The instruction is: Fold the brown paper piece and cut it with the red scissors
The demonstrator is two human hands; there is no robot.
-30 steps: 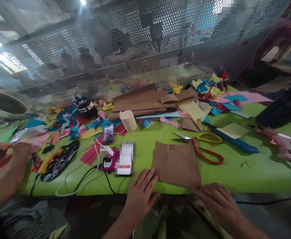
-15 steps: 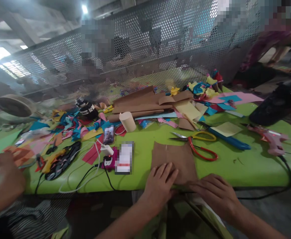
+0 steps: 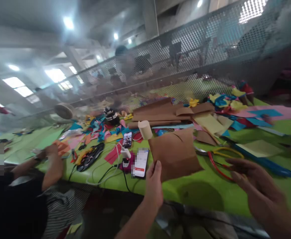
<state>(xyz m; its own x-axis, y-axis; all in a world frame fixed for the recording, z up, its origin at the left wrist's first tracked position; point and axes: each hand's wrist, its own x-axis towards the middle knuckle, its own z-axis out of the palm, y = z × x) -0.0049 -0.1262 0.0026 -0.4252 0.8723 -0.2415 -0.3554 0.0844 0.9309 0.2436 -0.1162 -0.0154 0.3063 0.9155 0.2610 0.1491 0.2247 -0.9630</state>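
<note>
Clearly, from the head camera, a brown paper sheet was held tilted up above the green counter, with a dark shadow on the surface below it. The left hand had its grip closed on the sheet's lower left edge, thumb lying along the near face. Well to the right of the sheet was the right hand, its grip partly open, fingers bent and a small gap left before the thumb. These fingertips overlapped the red handle of the scissors; whether they touched it could not be told. The scissors lay just right of the sheet, their blades partly hidden behind it.

Left of the sheet lay a phone with a lit screen, and farther left a white charger. Behind the sheet's upper left corner stood a cream roll, with folded brown paper farther back. Well left of the sheet, a co-worker's hand was beside orange paper.
</note>
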